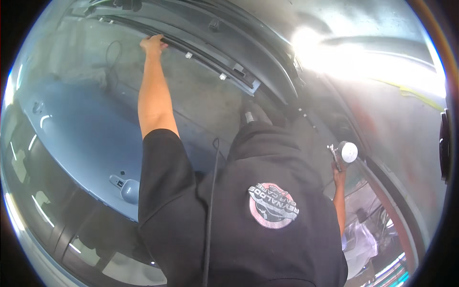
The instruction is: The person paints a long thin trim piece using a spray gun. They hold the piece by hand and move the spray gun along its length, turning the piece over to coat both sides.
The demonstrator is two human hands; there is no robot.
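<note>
My left hand (153,44), its arm stretched far forward, has its fingers curled over a long dark trim strip (179,44) with white clips along its edge. The strip runs along the lower edge of a dark car panel (229,36). Off to my right side, my right hand (339,173) is closed around a spray gun (335,155). A round white cup (349,152) sits on the gun. Part of the gun's grip is hidden by my fingers.
A glossy blue-grey car door (95,143) with a handle recess (128,190) stands close on the left. A thin dark cord (210,215) hangs down across my front. Bright light glares at upper right, above a grey panel (397,129). Clear plastic sheeting (361,244) shows at lower right.
</note>
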